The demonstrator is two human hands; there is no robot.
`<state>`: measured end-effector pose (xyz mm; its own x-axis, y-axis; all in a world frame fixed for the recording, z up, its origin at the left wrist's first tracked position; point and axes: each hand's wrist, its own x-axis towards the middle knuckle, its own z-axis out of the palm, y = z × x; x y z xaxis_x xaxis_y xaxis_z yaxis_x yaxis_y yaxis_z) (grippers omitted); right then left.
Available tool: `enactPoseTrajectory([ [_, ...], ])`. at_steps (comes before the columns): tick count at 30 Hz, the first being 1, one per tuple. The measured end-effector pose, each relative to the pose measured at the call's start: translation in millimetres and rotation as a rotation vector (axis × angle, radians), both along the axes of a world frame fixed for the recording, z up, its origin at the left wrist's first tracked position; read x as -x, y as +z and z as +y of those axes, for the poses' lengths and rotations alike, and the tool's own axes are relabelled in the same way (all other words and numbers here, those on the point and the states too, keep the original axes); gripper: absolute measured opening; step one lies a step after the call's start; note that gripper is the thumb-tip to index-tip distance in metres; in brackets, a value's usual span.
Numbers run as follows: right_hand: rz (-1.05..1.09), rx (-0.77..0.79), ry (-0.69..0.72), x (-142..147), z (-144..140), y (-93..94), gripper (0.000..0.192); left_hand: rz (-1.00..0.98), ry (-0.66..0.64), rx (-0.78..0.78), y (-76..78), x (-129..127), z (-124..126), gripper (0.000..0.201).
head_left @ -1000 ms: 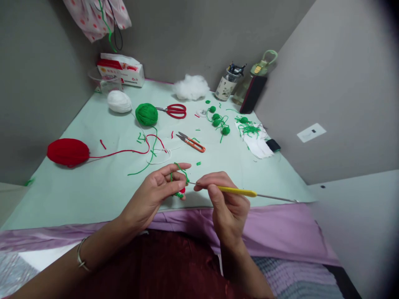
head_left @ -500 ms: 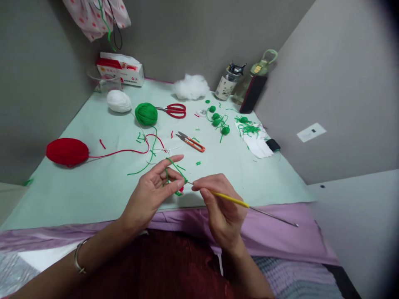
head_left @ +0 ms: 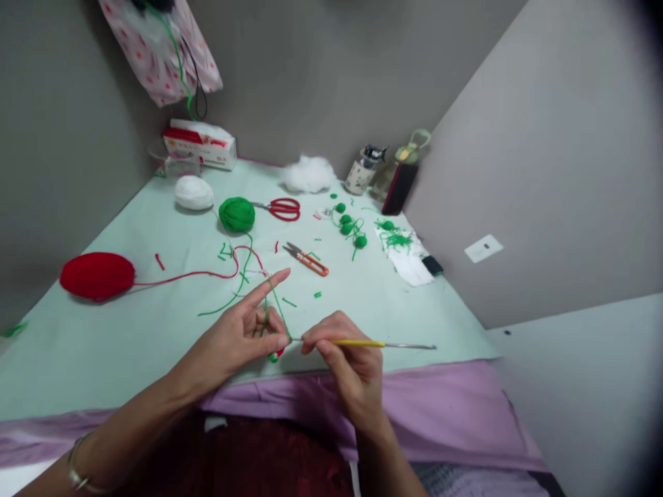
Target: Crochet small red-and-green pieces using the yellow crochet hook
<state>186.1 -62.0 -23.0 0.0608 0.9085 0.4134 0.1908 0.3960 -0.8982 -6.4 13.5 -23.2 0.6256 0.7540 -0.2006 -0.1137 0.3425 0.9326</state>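
My left hand [head_left: 241,335] pinches a small red, white and green crochet piece [head_left: 277,355] between thumb and fingers, which hide part of it. Green yarn [head_left: 280,307] runs taut over its raised index finger. In my right hand [head_left: 344,355] is a crochet hook [head_left: 362,343] with a yellow grip, held like a pen; its tip meets the green yarn at the piece. Beyond the hands lie a green yarn ball [head_left: 237,215], a red yarn ball [head_left: 97,275] and a white yarn ball [head_left: 193,192]. Orange thread snips [head_left: 313,264] rest just past my left fingertip.
Red-handled scissors [head_left: 284,209] and white stuffing [head_left: 309,174] lie farther back. Small green crochet balls [head_left: 360,241] and yarn scraps are at the right, near a white tissue [head_left: 411,268]. A pen cup [head_left: 361,172], a bottle [head_left: 413,146] and a tissue box [head_left: 202,145] stand along the wall.
The view has tilted up and shifted, so the table things appear lower and the hands lower left. The hook has turned from slanting to nearly level. Both hands keep their hold.
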Motion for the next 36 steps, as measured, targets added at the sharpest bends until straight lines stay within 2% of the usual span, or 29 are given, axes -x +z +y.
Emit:
enactPoseTrajectory([
  [4,0.028,-0.027,-0.007,-0.1,1.5,-0.1,0.02,-0.1,0.035,0.057,4.6,-4.0,-1.9,0.104],
  [11,0.068,-0.053,0.02,12.2,4.6,-2.2,0.018,-0.114,0.096,0.071,20.9,-6.4,-12.7,0.108],
  [18,0.154,-0.055,-0.049,27.6,10.2,-4.5,0.02,-0.148,0.367,0.015,21.9,-21.2,-17.8,0.094],
  [21,0.214,-0.058,-0.081,33.3,10.7,-4.5,0.016,-0.153,0.435,0.015,22.4,-28.2,-20.4,0.09],
  [24,0.254,-0.052,-0.13,34.4,11.2,-3.3,0.017,-0.171,0.394,0.038,22.6,-29.2,-19.2,0.088],
  [27,0.275,0.007,-0.148,28.4,12.5,-1.5,0.009,-0.159,0.324,0.039,24.9,-20.9,-12.3,0.079],
  [31,0.42,0.187,0.022,17.6,13.2,1.4,0.009,-0.102,0.378,-0.049,31.7,1.5,6.2,0.058],
  [34,0.545,0.262,0.122,12.4,13.6,6.7,0.016,-0.02,0.276,-0.145,36.2,25.7,25.9,0.047],
  [36,0.584,0.251,0.125,9.0,14.2,11.3,0.019,0.148,0.083,-0.261,39.7,47.0,40.6,0.04],
])
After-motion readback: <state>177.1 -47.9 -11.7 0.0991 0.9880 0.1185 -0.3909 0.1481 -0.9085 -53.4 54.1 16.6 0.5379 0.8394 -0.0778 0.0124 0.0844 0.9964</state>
